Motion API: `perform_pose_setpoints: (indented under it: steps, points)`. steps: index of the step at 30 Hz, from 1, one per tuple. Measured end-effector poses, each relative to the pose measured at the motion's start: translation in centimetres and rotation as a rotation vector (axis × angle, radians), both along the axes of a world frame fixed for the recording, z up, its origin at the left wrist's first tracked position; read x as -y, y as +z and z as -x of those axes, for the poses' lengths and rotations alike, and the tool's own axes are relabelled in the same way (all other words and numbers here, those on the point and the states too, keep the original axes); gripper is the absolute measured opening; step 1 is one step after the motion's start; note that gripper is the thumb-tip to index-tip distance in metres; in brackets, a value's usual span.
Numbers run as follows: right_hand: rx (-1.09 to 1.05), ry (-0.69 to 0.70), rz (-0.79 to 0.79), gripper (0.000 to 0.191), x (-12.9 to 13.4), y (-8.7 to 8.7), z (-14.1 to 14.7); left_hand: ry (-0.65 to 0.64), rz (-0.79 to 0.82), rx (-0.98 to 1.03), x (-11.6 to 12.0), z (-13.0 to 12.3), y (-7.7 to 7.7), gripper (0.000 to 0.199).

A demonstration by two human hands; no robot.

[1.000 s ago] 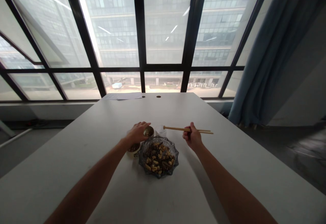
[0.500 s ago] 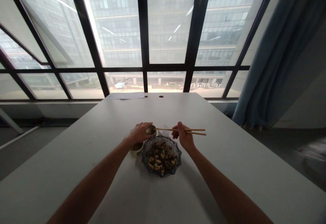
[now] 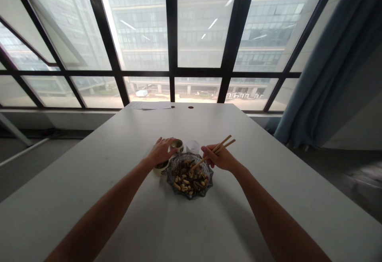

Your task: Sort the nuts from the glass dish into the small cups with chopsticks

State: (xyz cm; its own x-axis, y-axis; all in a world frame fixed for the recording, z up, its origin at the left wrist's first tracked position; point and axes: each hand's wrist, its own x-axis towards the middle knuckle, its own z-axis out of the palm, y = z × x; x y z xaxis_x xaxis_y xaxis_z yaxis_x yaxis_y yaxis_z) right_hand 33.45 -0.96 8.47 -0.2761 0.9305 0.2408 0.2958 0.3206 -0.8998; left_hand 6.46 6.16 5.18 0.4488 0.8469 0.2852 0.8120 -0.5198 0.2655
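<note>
My right hand (image 3: 220, 158) grips a pair of wooden chopsticks (image 3: 224, 144), their tips down among the food in a scalloped glass bowl (image 3: 210, 183). Peanuts in shells (image 3: 184, 183) and dark brown pieces fill the bowl, which has a clear plastic lining. Thumb and fingers of my left hand (image 3: 161, 151) rest around the left side of a small cup (image 3: 178, 146) behind the bowl. A second cup (image 3: 162, 171) with dark contents sits below that hand, partly covered by it. Beside them stands a clear plastic cup (image 3: 193, 146).
All of this stands on a long white table (image 3: 191, 125). Papers (image 3: 151, 105) lie at its far left end, near two round holes. Large windows rise beyond it, and a blue curtain (image 3: 310, 87) hangs at the right.
My right hand has turned the chopsticks from level above the cup to pointing down, and their tips have moved into the bowl. My left hand remains by the cup. The view has tilted slightly.
</note>
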Motion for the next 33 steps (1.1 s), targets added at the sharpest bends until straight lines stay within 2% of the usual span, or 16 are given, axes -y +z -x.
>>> perform_pose_setpoints:
  steps: [6, 24, 29, 33]
  points:
    - [0.096, 0.063, -0.032, 0.045, 0.9, 0.7, 0.5, 0.023, -0.013, 0.051, 1.3, 0.3, -0.3, 0.044]
    - [0.186, 0.087, -0.080, 0.043, 1.4, 1.0, 0.8, 0.038, -0.019, 0.077, 1.2, 0.0, -0.5, 0.041]
    - [0.087, 0.048, -0.020, 0.047, 1.4, 0.8, 0.9, 0.046, -0.015, 0.077, 1.1, 0.0, -0.6, 0.041]
    - [-0.123, -0.085, 0.056, 0.059, 0.5, 0.5, 0.3, 0.047, -0.012, 0.075, 1.1, 0.1, -0.8, 0.040]
